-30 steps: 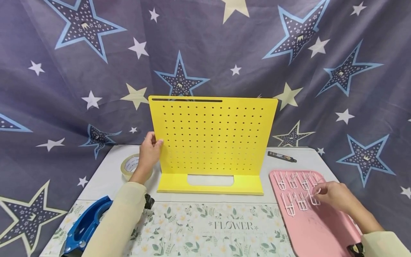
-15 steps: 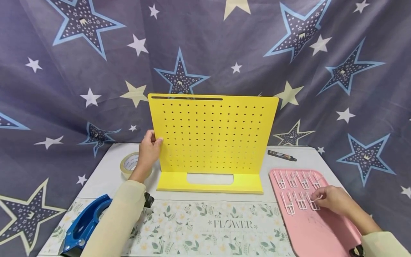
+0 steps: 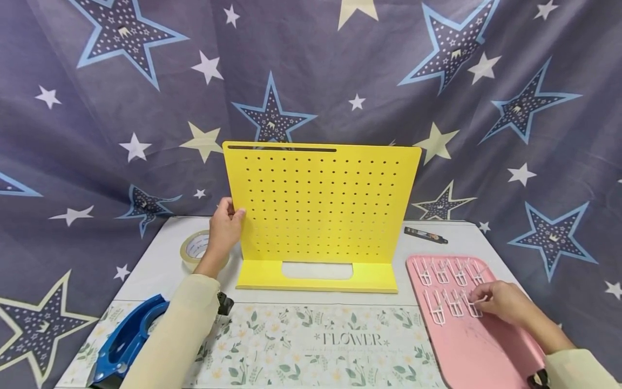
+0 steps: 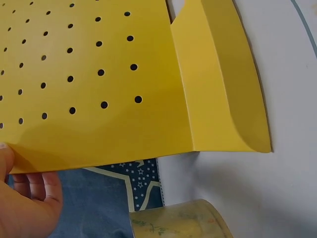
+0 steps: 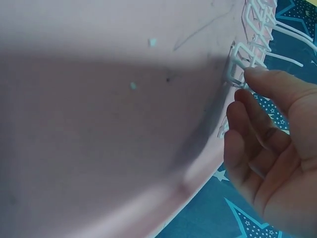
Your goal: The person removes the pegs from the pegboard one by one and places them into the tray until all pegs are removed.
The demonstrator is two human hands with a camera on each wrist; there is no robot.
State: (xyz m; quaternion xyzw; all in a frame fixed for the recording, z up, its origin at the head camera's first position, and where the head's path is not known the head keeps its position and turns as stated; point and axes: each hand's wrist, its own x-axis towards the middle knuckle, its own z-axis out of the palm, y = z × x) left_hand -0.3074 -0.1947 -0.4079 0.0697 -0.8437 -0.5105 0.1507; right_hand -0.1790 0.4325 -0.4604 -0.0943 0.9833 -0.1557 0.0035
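A yellow pegboard (image 3: 316, 205) stands upright on its folded base on the table. My left hand (image 3: 225, 229) grips its left edge, thumb on the front and fingers behind, as the left wrist view also shows. On the right lies a pink tray (image 3: 478, 351) with two rows of white wire pegboard hooks (image 3: 455, 303). My right hand (image 3: 502, 302) is over the tray, thumb and forefinger pinching the right-hand hook (image 5: 237, 62) of the near row. Part of that hook is hidden by the fingers.
A roll of tape (image 3: 188, 249) stands left of the board, partly behind my left wrist. A blue tape dispenser (image 3: 127, 337) sits at the front left. A black marker-like item (image 3: 425, 235) lies behind the tray. Starry cloth (image 3: 311, 70) hangs behind the table.
My right hand has shifted slightly down and left, and the hook at its fingers now lies lower in the near row. My left hand keeps its grip on the pegboard.
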